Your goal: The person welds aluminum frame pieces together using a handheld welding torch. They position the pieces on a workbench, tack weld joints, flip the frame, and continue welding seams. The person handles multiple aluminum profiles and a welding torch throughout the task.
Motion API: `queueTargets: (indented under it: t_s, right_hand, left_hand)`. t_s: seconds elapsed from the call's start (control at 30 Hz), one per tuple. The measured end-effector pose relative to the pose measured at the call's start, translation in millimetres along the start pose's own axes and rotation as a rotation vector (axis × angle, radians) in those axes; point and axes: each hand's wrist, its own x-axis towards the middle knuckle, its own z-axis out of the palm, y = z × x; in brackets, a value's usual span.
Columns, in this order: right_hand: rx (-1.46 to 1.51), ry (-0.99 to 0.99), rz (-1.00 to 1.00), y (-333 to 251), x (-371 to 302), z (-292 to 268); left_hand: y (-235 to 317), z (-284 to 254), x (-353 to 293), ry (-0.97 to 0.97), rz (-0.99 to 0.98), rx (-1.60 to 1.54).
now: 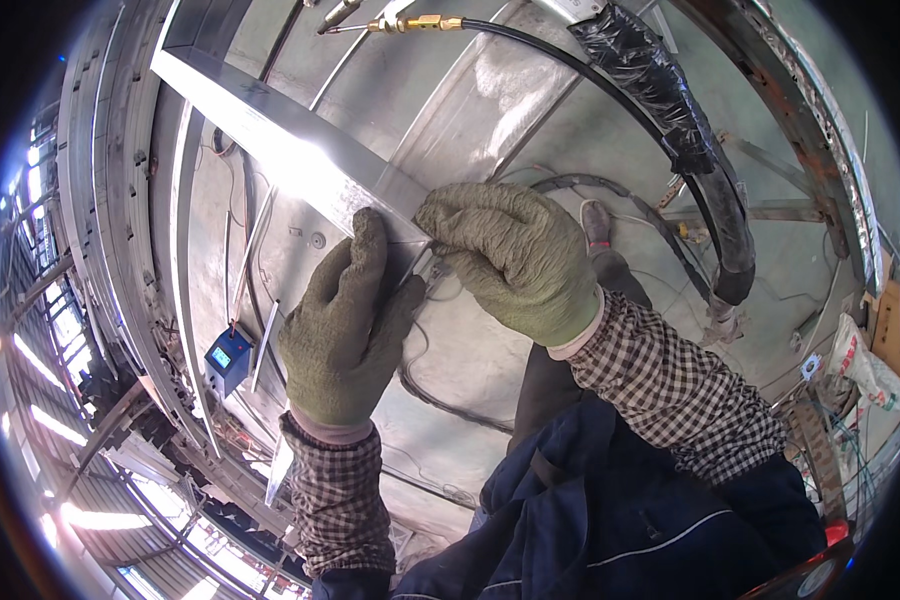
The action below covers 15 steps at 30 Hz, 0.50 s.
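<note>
A long shiny metal bar (pixel 270 135) runs from the upper left down to the middle of the view. Both my hands wear green knit gloves and grip its near end. My left hand (pixel 345 325) wraps the bar's end from below, thumb up along its side. My right hand (pixel 515 255) presses on the same end from the right, fingers curled over the top edge. My checked sleeves and dark blue jacket (pixel 610 500) fill the lower part of the view.
Curved sheet-metal wall (pixel 530 90) lies behind the bar. A thick black hose (pixel 690 150) with a brass fitting (pixel 415 22) arcs across the top right. A small blue device with a screen (pixel 227 358) sits lower left. Cables, a shoe (pixel 597 225) and a white bag (pixel 860 360) lie about.
</note>
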Motion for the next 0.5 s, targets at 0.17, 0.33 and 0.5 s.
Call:
queueTargets:
  t_s: [0.17, 0.33, 0.5]
  right_hand:
    - [0.004, -0.026, 0.033, 5.4, 3.2, -2.7]
    - [-0.038, -0.023, -0.005, 6.8, 3.2, -4.6]
    - [-0.013, -0.002, -0.01, 4.5, 8.2, -5.8]
  left_hand:
    - [0.3, 10.0, 6.2, 0.007, -0.053, -0.11]
    - [-0.7, 10.0, 7.9, 0.005, -0.003, -0.042]
    - [0.5, 8.1, 7.2, -0.004, -0.008, -0.023]
